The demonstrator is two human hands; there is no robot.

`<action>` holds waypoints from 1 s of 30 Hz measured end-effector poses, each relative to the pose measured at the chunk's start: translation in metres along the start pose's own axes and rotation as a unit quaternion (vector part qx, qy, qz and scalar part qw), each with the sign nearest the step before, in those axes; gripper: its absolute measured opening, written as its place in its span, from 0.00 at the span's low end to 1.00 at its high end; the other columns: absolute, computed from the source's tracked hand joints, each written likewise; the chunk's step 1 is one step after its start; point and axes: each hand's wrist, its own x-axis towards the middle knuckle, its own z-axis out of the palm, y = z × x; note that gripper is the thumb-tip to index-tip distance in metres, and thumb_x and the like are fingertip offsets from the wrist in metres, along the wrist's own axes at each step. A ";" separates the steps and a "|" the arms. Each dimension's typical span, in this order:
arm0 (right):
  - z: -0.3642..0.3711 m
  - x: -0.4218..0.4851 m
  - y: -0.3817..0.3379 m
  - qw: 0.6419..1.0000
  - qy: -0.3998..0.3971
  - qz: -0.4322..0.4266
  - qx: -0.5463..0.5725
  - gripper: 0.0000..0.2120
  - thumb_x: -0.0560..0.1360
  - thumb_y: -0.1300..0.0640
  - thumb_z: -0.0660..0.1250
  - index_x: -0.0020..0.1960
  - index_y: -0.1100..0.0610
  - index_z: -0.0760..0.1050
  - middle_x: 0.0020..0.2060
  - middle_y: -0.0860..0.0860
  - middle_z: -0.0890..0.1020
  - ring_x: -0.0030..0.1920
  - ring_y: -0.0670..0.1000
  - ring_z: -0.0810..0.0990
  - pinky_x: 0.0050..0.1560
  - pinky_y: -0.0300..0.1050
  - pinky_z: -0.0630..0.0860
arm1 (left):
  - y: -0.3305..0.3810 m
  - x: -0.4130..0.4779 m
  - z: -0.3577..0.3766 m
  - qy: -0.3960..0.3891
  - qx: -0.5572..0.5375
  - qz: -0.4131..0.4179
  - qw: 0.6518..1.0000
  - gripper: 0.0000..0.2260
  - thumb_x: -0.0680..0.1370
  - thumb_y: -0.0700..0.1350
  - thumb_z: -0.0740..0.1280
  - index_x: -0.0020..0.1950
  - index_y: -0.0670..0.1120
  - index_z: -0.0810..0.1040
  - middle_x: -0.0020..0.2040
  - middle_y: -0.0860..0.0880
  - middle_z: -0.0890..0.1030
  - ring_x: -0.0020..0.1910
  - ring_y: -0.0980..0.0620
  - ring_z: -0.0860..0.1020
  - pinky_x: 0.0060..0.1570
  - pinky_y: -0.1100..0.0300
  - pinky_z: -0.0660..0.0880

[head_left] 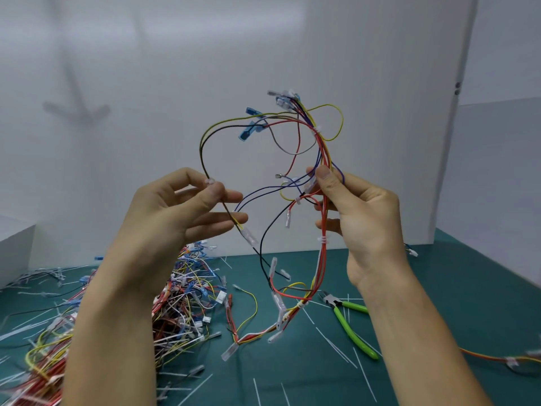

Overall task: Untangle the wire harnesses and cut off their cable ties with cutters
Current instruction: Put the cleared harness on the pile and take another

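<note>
Harness (322, 153) is up in the air, both hands on it. Left hand (175, 212) pinches the dark loop at a white tie between thumb and forefinger, other fingers loose. Right hand (360, 218) clamps the red bundle, thumb on top, fingers curled behind. Several cable ties (322, 240) still on it, so I'd say we're only untangling. Cutters (348, 320) lie untouched on the mat (453, 288). Scattered cut tails (333, 344) suggest plenty done, but the pile (181, 303) waits, part hidden behind my forearm, tie count unreadable
</note>
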 end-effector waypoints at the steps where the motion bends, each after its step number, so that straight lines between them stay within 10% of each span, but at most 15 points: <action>1: -0.001 0.001 0.000 1.000 0.001 0.002 -0.001 0.05 0.74 0.53 0.72 0.44 0.52 0.86 0.34 0.46 0.85 0.33 0.42 0.79 0.26 0.35 0.73 | 0.000 0.000 0.000 -0.005 0.003 -0.003 1.000 0.05 0.72 0.45 0.69 0.41 0.45 0.77 0.46 0.43 0.86 0.42 0.41 0.86 0.36 0.62 0.81; 9: -0.008 0.005 0.000 1.000 0.009 -0.002 -0.012 0.05 0.74 0.52 0.72 0.44 0.51 0.86 0.35 0.46 0.86 0.33 0.41 0.80 0.27 0.34 0.73 | -0.010 0.005 -0.003 -0.049 0.193 -0.041 0.979 0.06 0.71 0.47 0.73 0.42 0.45 0.82 0.40 0.46 0.86 0.37 0.46 0.85 0.36 0.63 0.81; 15: -0.007 0.005 0.002 0.998 0.000 -0.040 -0.049 0.05 0.74 0.53 0.73 0.41 0.51 0.85 0.32 0.47 0.85 0.32 0.47 0.74 0.26 0.37 0.75 | -0.022 0.010 0.004 -0.190 0.381 -0.113 0.898 0.08 0.71 0.49 0.76 0.50 0.54 0.84 0.41 0.55 0.86 0.44 0.57 0.84 0.56 0.52 0.79; 19: -0.001 0.002 0.006 0.997 -0.019 -0.047 -0.058 0.05 0.74 0.53 0.73 0.41 0.52 0.85 0.32 0.48 0.84 0.31 0.47 0.74 0.27 0.38 0.75 | -0.020 0.007 0.025 -0.262 0.292 -0.129 0.911 0.24 0.67 0.53 0.80 0.59 0.52 0.79 0.49 0.54 0.86 0.50 0.57 0.84 0.58 0.56 0.79; 25: 0.003 0.001 0.010 0.997 -0.029 -0.043 -0.065 0.04 0.73 0.52 0.75 0.39 0.49 0.86 0.34 0.60 0.82 0.31 0.46 0.75 0.31 0.47 0.77 | -0.023 0.007 0.052 -0.204 0.237 -0.094 0.945 0.21 0.72 0.38 0.76 0.62 0.46 0.73 0.49 0.48 0.85 0.45 0.47 0.85 0.49 0.54 0.81; 30: -0.002 0.005 0.010 0.998 0.010 -0.040 -0.044 0.04 0.72 0.53 0.76 0.45 0.52 0.86 0.29 0.44 0.83 0.27 0.43 0.78 0.29 0.40 0.78 | -0.028 0.006 0.045 -0.282 0.206 -0.111 0.930 0.40 0.64 0.43 0.82 0.71 0.53 0.67 0.60 0.51 0.79 0.54 0.55 0.83 0.50 0.54 0.82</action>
